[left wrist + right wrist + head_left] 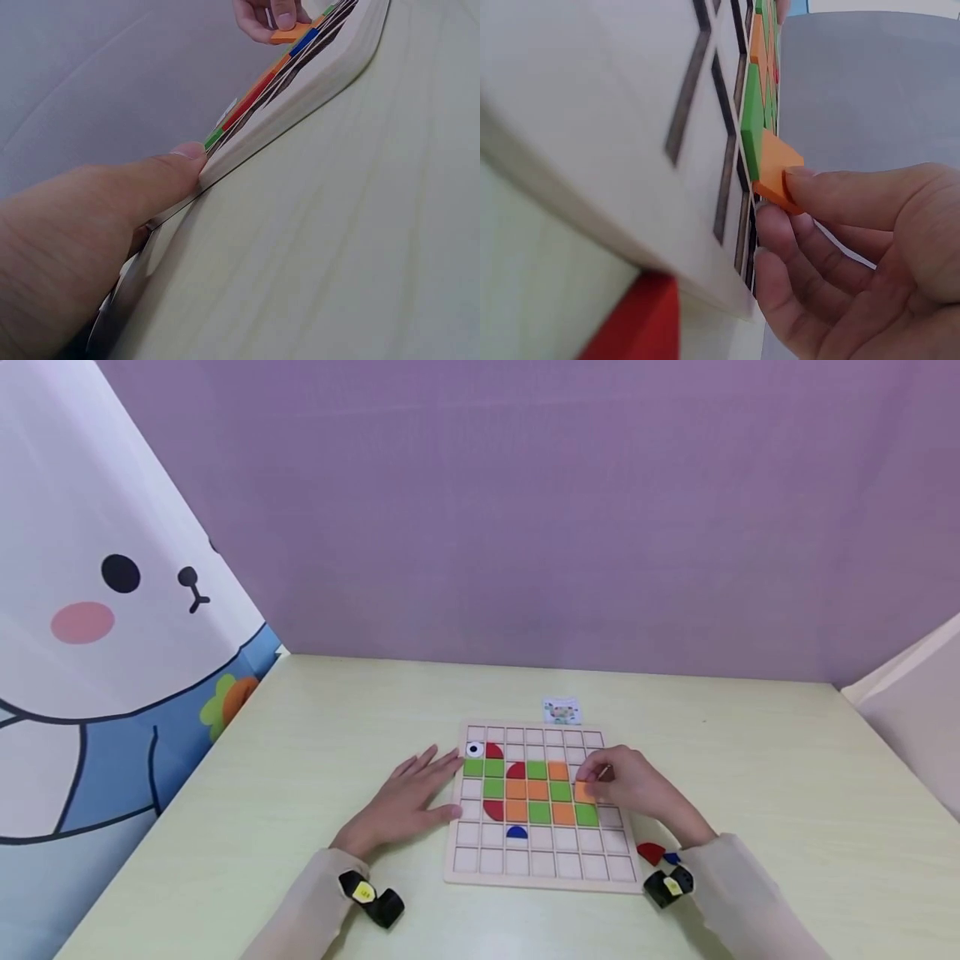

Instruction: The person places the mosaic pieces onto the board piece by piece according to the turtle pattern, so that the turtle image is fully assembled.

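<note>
A wooden grid board (555, 867) lies on the table, with green, orange, red and blue tiles and a round eye tile (474, 749) in its recesses. My right hand (626, 781) pinches an orange square tile (778, 171) between thumb and fingers, tilted at the board's right side beside a green tile (752, 120). With fingers spread, my left hand (408, 802) rests at the board's left edge, its thumb (184, 161) touching the rim. The left fingertips are hidden in the left wrist view.
Beyond the board lies a small picture card (562, 711). A red quarter-round tile (651, 853) and a blue tile (672, 858) lie by the right wrist. A purple cloth wall (525, 527) stands behind the table, and a cartoon panel (112, 652) is at left.
</note>
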Demonstrator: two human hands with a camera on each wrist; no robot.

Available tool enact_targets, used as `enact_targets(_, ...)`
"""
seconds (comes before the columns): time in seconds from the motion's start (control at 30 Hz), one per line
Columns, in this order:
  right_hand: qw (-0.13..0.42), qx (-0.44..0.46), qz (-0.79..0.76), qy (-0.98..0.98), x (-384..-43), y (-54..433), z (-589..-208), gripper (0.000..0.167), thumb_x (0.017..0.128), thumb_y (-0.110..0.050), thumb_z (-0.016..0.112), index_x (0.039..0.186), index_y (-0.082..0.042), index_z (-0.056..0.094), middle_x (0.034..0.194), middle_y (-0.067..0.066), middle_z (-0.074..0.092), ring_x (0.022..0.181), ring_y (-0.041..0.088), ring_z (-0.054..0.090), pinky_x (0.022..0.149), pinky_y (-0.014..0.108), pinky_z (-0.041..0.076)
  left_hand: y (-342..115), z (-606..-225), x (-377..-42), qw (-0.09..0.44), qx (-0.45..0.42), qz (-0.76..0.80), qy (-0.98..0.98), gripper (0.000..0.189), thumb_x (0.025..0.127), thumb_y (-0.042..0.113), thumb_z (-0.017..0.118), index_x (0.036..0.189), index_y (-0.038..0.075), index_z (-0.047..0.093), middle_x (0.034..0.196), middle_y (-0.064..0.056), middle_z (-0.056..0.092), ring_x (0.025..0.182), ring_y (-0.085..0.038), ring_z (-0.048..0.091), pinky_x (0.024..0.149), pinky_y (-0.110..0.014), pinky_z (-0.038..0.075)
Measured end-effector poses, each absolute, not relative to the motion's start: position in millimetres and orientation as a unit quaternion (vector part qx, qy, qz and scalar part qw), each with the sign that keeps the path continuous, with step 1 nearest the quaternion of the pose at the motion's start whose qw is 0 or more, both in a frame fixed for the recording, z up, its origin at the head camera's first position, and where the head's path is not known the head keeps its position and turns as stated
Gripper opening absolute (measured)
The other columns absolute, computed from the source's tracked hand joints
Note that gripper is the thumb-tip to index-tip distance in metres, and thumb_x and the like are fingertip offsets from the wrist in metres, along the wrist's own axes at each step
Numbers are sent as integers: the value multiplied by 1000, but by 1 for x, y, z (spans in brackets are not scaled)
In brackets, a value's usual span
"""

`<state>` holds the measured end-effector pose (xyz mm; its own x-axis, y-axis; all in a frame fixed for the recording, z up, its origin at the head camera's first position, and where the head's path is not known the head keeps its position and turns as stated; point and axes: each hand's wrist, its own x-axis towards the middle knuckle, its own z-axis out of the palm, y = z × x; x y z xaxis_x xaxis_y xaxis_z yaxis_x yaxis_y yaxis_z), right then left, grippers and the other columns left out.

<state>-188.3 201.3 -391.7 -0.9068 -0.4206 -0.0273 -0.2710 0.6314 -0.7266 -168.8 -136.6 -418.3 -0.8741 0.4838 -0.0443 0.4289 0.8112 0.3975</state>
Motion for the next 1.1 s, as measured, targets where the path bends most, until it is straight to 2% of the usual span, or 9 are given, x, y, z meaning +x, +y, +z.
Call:
enact_targets(0.43,98,-180,-367,907,-189,198,-396,15,81,6,67,90,-5,72,84,2,65,73,14,52,62,19,46,-137,-419,-169,67,244,191,948,73,92,58,47,152,21,26,158,3,23,149,-26,7,120,-50,9)
enact_targets(1.1,105,-197,-340,914,-168,216,-379,15,81,4,67,92,-6,67,88,2,62,79,15,52,66,19,47,-138,-420,-169,65,243,192,948,72,93,58,46,152,22,26,158,3,22,149,-27,7,120,-49,9)
